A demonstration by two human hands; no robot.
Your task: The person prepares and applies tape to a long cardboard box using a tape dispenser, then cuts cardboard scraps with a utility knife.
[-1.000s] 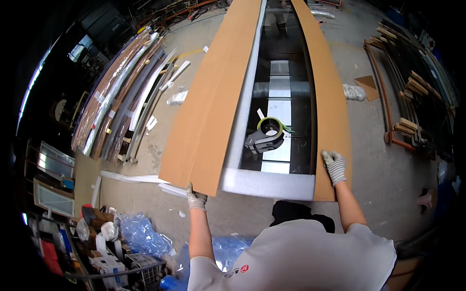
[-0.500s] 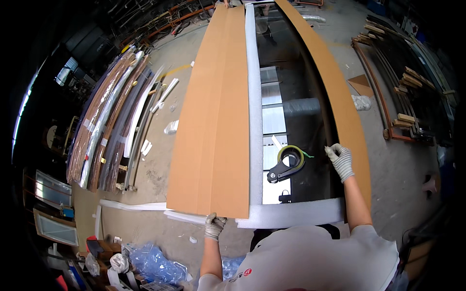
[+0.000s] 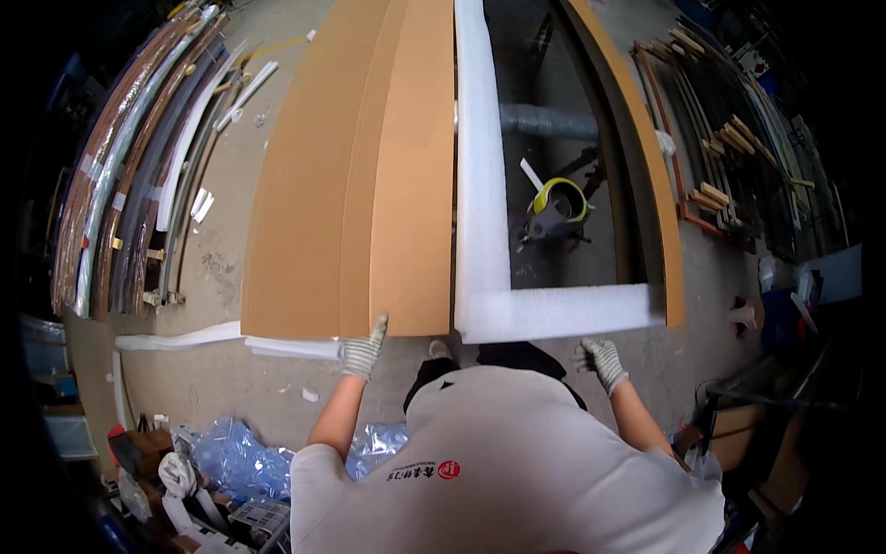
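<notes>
My gloved left hand point(image 3: 363, 353) grips the near edge of a long, creased cardboard sheet point(image 3: 305, 185), its thumb on top. Beside the sheet lies a framed glass panel point(image 3: 554, 235), with white foam strips point(image 3: 581, 309) along its left and near edges. On the glass rests a tape dispenser point(image 3: 556, 212) with a yellow-green roll. Another cardboard strip point(image 3: 651, 166) runs along the panel's right side. My gloved right hand point(image 3: 603, 364) hovers just short of the foam's near edge, fingers loosely curled and apart, with nothing visible in it.
Long wrapped profiles point(image 3: 138, 157) lie on a rack at the left. Crumpled blue plastic film point(image 3: 235, 452) and boxes sit at the lower left. Racked dark frames with wooden blocks point(image 3: 715, 194) stand at the right. White foam strips point(image 3: 180, 340) lie on the floor.
My right hand has left the panel's right edge and drawn back towards me. The left hand still holds the cardboard, whose fold now stands up more, with a gap beside the foam. My view has shifted.
</notes>
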